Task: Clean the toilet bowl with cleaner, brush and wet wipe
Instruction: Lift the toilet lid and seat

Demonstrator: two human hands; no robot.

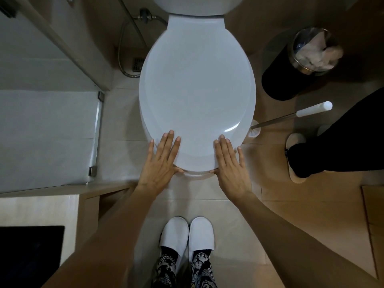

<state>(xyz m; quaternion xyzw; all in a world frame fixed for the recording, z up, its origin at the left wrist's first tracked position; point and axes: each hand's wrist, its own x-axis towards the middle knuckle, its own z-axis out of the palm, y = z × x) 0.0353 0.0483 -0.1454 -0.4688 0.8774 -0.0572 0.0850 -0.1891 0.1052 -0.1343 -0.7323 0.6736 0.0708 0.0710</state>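
While the toilet lid (197, 96) is down, both hands sit at its front edge: left hand (160, 163) and right hand (230, 163), fingers straight and flat on top, thumbs tucked under the rim. Neither clenches; it is a light press-and-hook, grasping nothing firmly. Bowl hidden under the lid. Toilet brush (291, 117) stands in its holder just right of the toilet, white handle leaning right. No cleaner bottle or wet wipe in view. Bin (299, 65) further back on the right, another person's leg and slipper (295, 154) near the brush. Likely step: lifting the lid. Risks: thumbs slip and the lid drops back with a bang, or the seat comes up with it; the bystander's foot may knock the brush over.
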